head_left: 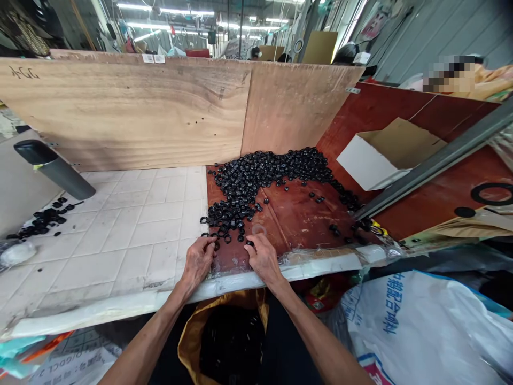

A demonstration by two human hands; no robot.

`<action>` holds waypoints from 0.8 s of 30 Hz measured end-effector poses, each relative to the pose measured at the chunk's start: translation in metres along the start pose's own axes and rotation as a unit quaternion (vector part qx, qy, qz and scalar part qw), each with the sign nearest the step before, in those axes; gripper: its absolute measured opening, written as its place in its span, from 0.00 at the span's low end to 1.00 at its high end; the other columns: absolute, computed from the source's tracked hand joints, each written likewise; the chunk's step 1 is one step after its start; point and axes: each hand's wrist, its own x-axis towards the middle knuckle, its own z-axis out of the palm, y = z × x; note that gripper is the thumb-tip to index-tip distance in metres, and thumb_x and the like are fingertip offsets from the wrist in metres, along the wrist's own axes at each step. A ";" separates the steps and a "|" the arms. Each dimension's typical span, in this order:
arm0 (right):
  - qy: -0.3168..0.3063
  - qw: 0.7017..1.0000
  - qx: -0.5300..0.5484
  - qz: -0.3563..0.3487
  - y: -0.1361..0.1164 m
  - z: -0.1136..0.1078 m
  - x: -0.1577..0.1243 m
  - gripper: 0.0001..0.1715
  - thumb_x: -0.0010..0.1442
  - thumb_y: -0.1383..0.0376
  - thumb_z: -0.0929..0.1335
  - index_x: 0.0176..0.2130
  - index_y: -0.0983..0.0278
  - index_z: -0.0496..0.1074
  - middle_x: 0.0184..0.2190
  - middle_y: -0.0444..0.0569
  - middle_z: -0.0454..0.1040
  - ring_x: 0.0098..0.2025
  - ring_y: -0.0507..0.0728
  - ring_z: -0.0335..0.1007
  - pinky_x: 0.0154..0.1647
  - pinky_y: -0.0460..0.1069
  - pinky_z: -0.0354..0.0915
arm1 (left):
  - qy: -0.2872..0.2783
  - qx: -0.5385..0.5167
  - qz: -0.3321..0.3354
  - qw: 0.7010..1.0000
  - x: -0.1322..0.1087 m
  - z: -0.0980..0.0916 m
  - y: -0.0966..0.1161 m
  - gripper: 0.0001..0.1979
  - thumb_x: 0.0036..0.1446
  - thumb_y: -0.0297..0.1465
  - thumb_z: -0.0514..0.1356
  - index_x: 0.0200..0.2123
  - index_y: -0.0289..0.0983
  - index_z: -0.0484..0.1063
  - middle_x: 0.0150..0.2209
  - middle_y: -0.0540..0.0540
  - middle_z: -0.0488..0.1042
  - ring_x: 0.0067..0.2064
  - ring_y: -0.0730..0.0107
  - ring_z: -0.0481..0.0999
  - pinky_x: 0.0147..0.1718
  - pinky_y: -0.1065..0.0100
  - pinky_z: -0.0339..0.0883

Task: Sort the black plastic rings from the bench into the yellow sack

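- Closest to the camera, two bare forearms (154, 331) reach up on either side of an open yellow sack (185, 346) with something black inside.
- Handling a small black ring (250, 243) well probably calls for a light fingertip pinch on its rim, the wrist kept low over the table (160, 214) so that a slip costs little.
- Taking rings from the loose fringe likely works better than digging into the heap (276, 166), since they lie more singly there.
- That ring is pinched between the thumb and fingers of the right hand (264, 259), over the red-brown board (296, 230).
- Fingers of the left hand (199, 260) are drawn together at another black ring (217, 246); whether they grip it or merely touch it, I cannot tell.
- Beyond both hands, loose rings trail into the heap, which banks against the plywood panel (296, 107).
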 end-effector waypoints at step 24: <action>-0.067 0.970 0.221 0.076 -0.020 -0.008 0.005 0.11 0.60 0.58 0.73 0.41 0.61 0.79 0.37 0.47 0.77 0.30 0.53 0.72 0.34 0.48 0.71 | -0.110 -0.143 -0.046 0.983 -0.006 0.007 0.018 0.15 0.51 0.37 0.69 0.40 0.36 0.73 0.25 0.54 0.72 0.25 0.75 0.70 0.25 0.73 0.60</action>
